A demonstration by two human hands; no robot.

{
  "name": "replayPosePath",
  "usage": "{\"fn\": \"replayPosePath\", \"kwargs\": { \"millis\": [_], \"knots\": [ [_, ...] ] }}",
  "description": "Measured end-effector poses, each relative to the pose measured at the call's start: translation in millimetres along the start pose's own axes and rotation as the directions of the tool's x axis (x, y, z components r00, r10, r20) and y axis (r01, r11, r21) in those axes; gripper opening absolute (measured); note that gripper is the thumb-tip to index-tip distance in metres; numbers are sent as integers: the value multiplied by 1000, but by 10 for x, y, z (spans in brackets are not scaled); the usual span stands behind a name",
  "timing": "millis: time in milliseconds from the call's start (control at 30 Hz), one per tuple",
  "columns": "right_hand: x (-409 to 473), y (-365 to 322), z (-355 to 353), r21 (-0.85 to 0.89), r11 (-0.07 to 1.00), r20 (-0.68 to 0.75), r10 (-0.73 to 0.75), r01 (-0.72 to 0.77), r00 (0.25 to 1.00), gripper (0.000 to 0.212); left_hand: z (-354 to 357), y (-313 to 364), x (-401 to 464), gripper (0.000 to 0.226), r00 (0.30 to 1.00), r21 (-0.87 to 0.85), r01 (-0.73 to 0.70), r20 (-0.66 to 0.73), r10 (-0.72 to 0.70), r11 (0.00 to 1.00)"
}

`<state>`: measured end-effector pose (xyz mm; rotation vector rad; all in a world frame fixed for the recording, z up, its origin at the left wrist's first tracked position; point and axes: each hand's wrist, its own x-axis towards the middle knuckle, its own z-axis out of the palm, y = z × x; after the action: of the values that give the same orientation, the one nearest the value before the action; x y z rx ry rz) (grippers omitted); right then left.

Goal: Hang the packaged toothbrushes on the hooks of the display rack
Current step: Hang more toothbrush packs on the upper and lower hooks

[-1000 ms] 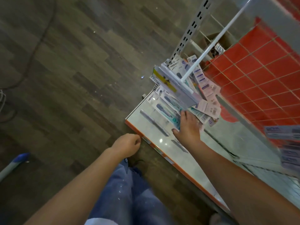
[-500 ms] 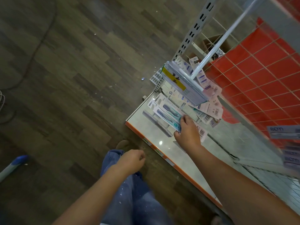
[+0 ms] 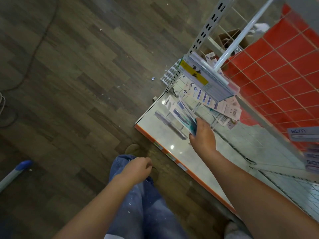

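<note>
- Toothbrush packs (image 3: 183, 116), a small fanned bunch, are pinched at their lower end in the right hand (image 3: 202, 135); fingers curl round the cards, thumb side hidden behind them.
- From the fingers outward, the packs slant up and left over the shelf (image 3: 172, 152), their top ends pointing toward the shelf's far left corner; whether the bunch is clear of the shelf or brushing it I cannot tell.
- More packs (image 3: 222, 109) lie heaped near the shelf's back edge, just beyond the hand, partly under a price rail (image 3: 205, 78) on a white arm (image 3: 241, 33).
- Left hand (image 3: 138, 169) hangs off the shelf's front edge over the jeans; fingers loosely curled, holding nothing.
- Red mesh panel (image 3: 283, 66) stands behind the shelf's back edge; a few packs (image 3: 303, 134) already hang at the right, blurred.
- Step in hand, as I judge it: gathering a bunch from the heap, before any hanging; most of the task looks undone.
- Next move likely calls for lifting the bunch to a hook, squaring the cards so their hang holes line up, perhaps with the left hand steadying; the hooks themselves are not clearly seen.
</note>
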<state>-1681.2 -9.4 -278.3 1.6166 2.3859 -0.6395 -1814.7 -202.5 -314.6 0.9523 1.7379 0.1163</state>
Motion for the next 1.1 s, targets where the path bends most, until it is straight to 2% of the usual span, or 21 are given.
{"fn": "replayPosePath", "kwargs": {
  "millis": [333,533,633,767,833,933,1033,1100],
  "knots": [
    [-79,-52,-102,-14,1000,31,-8,8,1000,40,-94,106,-42,26,1000,39,-8,-13,9,999],
    [-214,-72,-213,-126,989,-74,-81,71,994,24,-138,170,-110,26,1000,49,-24,-16,25,999],
    [-331,-99,-316,-67,995,-107,-85,78,991,24,-194,273,-168,27,999,52,-41,-27,43,998],
    [-517,-150,-533,-2,993,-83,-118,118,990,25,-299,475,-241,26,993,95,-97,-64,103,991],
    [-635,-163,-649,54,988,-83,-140,145,987,25,-363,612,-306,28,985,107,-138,-85,147,985],
    [-830,-163,-812,242,965,-74,-82,98,994,19,-483,825,-433,32,972,114,-190,-120,203,975],
    [-1075,-136,-974,487,873,-103,24,30,994,23,-668,1058,-637,35,957,100,-225,-165,239,969],
    [-1231,-116,-1079,635,772,-106,115,-21,988,29,-798,1185,-750,33,939,120,-257,-205,277,959]
  ]
}}
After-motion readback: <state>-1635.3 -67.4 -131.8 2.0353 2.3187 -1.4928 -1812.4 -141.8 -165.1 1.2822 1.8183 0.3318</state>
